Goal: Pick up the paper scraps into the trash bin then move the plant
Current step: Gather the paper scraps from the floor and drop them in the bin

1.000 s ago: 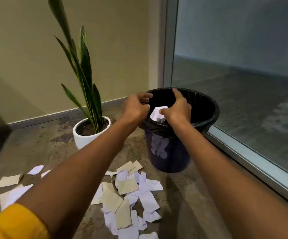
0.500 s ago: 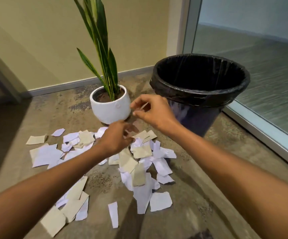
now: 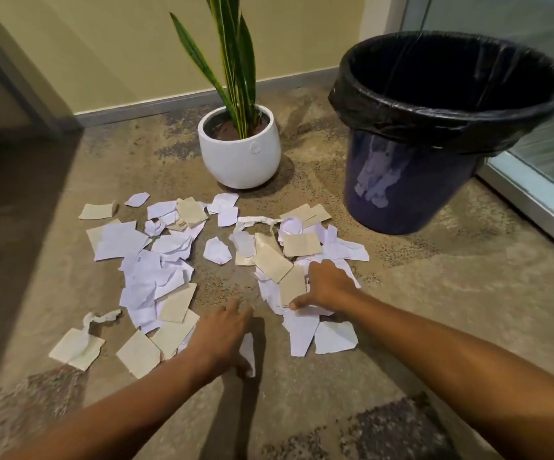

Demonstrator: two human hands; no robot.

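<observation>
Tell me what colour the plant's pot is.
White. The plant pot is plain glossy white with a small round mark on its front, clearest in the head view.

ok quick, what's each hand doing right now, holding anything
Left hand: open, fingers stretched out over the floor beside a white scrap, holding nothing.
Right hand: open, pressed flat on the paper scraps, nothing picked up yet.

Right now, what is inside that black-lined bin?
Inside the dark blue plastic trash bin only its crinkled black plastic liner shows. The bottom is dark and hidden by the near rim, so any paper scraps in there cannot be seen.
</observation>
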